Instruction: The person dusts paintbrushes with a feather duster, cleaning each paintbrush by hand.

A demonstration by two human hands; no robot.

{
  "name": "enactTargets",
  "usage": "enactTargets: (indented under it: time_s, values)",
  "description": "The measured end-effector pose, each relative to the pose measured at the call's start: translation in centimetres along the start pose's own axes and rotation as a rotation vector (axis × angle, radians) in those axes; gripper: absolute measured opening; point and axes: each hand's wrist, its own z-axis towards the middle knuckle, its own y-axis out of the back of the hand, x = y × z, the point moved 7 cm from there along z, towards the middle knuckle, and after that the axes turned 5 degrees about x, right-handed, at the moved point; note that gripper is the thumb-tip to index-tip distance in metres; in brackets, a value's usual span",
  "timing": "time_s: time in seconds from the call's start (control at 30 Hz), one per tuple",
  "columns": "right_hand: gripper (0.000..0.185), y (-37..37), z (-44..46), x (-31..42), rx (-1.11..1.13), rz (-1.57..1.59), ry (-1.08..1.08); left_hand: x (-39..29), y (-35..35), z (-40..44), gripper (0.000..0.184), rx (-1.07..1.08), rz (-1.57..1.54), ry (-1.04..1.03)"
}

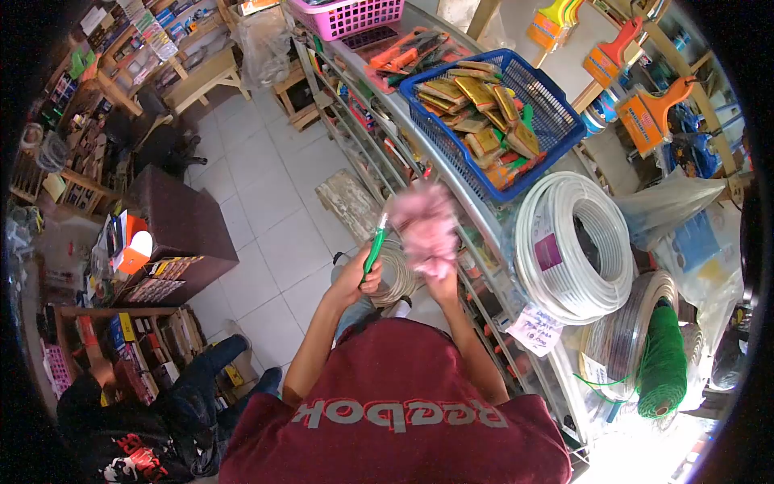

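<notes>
My left hand (355, 278) is closed around the green handle of a slim tool (376, 246), whose pale metallic end points up and away from me. Just right of it, a pink cloth (426, 228), blurred by motion, hangs from my right hand (441, 286). The cloth covers most of that hand's fingers. A small gap separates tool and cloth. Both hands are in front of my chest, beside the glass counter's edge.
On the counter (463, 189) stand a blue basket (576, 133) of packaged brushes, a pink basket (347, 18) and a white cable coil (536, 234). Green twine (663, 363) is at right. Another person (161, 411) is at lower left, near a brown cabinet (181, 234).
</notes>
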Motion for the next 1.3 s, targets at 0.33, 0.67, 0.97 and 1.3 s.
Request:
enactTargets:
  time_s: [0.33,0.67,0.97,1.3]
  values:
    - [0.023,0.1,-0.5,1.6,-0.033,-0.265,0.004,-2.3,2.2,0.6,0.037,-0.510,0.590,-0.465]
    - [0.025,0.4,-0.4,1.1,-0.006,-0.329,-0.014,-2.7,2.1,1.1,0.023,-0.393,0.726,-0.590]
    - [0.025,-2.1,-1.1,-6.6,0.004,0.426,-0.446,-2.5,0.7,1.7,0.030,-0.338,0.279,-0.511]
    - [0.013,-2.4,2.6,7.0,0.239,0.598,-0.327,-3.2,-0.9,1.4,0.035,-0.271,0.310,-0.578]
